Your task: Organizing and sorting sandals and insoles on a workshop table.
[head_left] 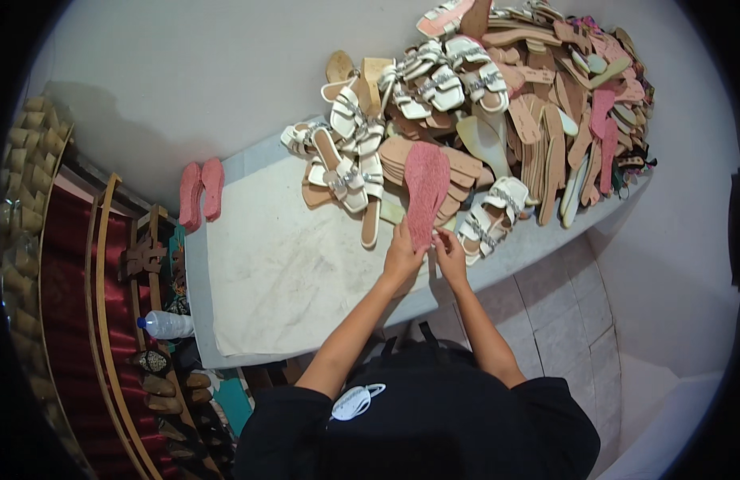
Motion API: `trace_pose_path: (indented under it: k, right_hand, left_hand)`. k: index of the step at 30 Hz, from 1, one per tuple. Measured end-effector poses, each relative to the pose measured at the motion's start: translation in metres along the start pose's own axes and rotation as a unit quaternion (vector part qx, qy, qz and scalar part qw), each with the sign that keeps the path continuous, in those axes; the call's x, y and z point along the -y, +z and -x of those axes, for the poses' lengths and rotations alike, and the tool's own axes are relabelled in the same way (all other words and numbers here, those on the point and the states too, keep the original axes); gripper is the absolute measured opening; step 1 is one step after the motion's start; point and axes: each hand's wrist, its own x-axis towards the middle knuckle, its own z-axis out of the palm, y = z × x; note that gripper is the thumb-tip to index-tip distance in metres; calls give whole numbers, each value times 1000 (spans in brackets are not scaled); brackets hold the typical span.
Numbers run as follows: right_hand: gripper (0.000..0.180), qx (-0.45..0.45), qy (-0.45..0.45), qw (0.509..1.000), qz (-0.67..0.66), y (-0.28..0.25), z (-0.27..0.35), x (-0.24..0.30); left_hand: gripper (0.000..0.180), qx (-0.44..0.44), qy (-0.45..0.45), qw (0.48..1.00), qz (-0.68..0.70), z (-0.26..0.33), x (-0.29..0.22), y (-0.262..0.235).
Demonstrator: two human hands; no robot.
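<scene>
A pink, rough-textured shoe sole (427, 188) is held up over the table by its narrow end. My left hand (403, 254) is closed on the left edge of that end. At its right edge, the fingers of my right hand (450, 254) pinch the same end. Beneath and behind the sole lies a stack of tan insoles (462, 164), partly hidden by it. White strappy sandals (495, 216) rest just right of my right hand. More white sandals (346, 176) are heaped to the left of the sole.
The table (258, 240) carries a pale sheet on its left part. Two pink soles (202, 194) stand at its far left edge. A large pile of soles and insoles (554, 120) covers the right end. A water bottle (166, 325) and a shoe rack (166, 384) are at the left.
</scene>
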Motion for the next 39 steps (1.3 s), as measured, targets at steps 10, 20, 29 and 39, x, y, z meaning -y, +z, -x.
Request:
trace_pose_path:
  k: [10, 20, 29, 39]
  right_hand:
    - [34, 52, 2, 997, -59, 33, -8, 17]
    - [34, 201, 2, 978, -53, 129, 32, 56]
    - [54, 360, -438, 704, 428, 228, 85, 80]
    - [53, 351, -410, 727, 425, 300, 51, 87]
  left_hand:
    - [87, 11, -12, 999, 28, 4, -8, -50]
    - [34, 23, -204, 884, 420, 47, 65, -165]
    - [27, -34, -257, 865, 429, 94, 115, -268]
    - [28, -16, -258, 871, 417, 127, 161, -343]
